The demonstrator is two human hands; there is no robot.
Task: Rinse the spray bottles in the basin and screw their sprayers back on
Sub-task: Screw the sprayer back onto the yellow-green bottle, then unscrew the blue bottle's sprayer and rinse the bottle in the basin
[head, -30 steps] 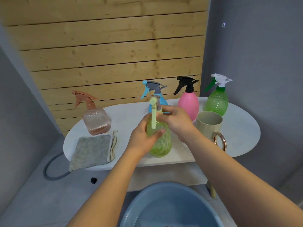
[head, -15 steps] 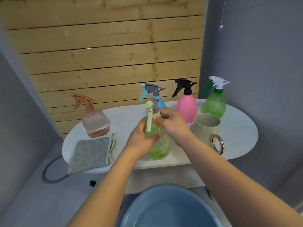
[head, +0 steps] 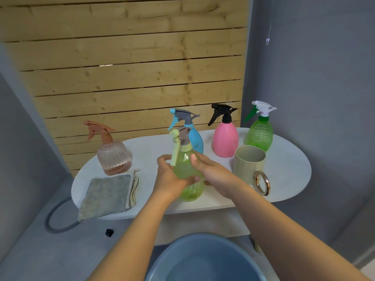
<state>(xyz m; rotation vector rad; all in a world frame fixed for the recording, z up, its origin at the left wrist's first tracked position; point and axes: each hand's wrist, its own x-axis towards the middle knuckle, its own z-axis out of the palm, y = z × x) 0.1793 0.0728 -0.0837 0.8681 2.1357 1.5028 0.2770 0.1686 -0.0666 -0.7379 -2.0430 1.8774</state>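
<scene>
Between the fingers of both hands stands the light green spray bottle (head: 188,175), upright on the white table (head: 288,159) close to its near edge. The left hand (head: 170,179) curls round the bottle's belly, its fingertips wrapping across the front, which looks like a steadying grip meant to stop the body turning. The right hand (head: 213,173) lies against the other side with fairly straight fingers, thumb up near the shoulder just below the pale green collar of the sprayer (head: 178,145); whether it truly grips or only rests there I cannot tell. The sprayer sits on the neck, its long trigger hanging down just past the left fingertips, so I judge the step in hand to be either loosening or seating that top. Just beyond the fingers stands the blue bottle (head: 195,140), nearly touching the green one's sprayer, with the pink bottle (head: 225,138) and the dark green bottle (head: 259,134) further out past the right fingers. The beige mug (head: 249,165) stands just beside the right wrist, so a wide sweep outward risks knocking it. Well apart past the left knuckles are the amber bottle (head: 114,157) and the grey cloth (head: 105,193). Open room lies toward the person: straight back over the table edge and down to the blue basin (head: 203,258).
</scene>
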